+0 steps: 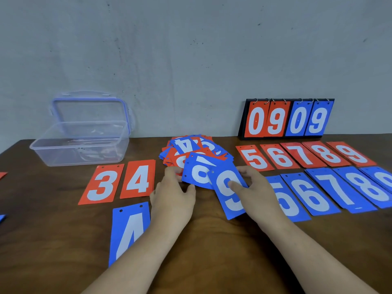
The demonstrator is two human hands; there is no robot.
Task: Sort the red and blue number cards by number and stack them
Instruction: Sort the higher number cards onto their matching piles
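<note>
**Most numbers laid out, a messy pile left to sort**

A lot of the sorting looks done. On the tabletop (212, 251) there is a red row: red 3 (100, 184) and red 4 (137, 180) on the left. On the right are red 5 (254, 159), red 6 (280, 157), red 7 (302, 154), red 8 (325, 153) and red 9 (351, 153). Nearer the person there is a blue row: blue 4 (129, 230) on the left. On the right are blue 5 (286, 200), blue 6 (310, 194), blue 7 (341, 189), blue 8 (369, 187) and the blue 9 stack (384, 177) at the edge of the view. Some of these look like a few cards piled up. Little bits of red and blue show at the far left edge, but their numbers are cut off.

The job is not finished. A mixed pile (191, 149) of red and blue cards sits in the middle, between the two halves of the rows.

The right hand (257, 187) pinches a loose blue 9 card (230, 205), with the thumb on top of it. The card is just in front of the pile. I think it should go to the blue 9 stack at the far right. The left hand (172, 196) has its fingers (171, 171) curled at the near edge of the pile. It seems to hold the pile's blue 8 card (197, 175) by its left side.

A clear box (80, 143) with its lid up stands at the back left. A flip scoreboard (286, 118) leans by the wall.
</note>
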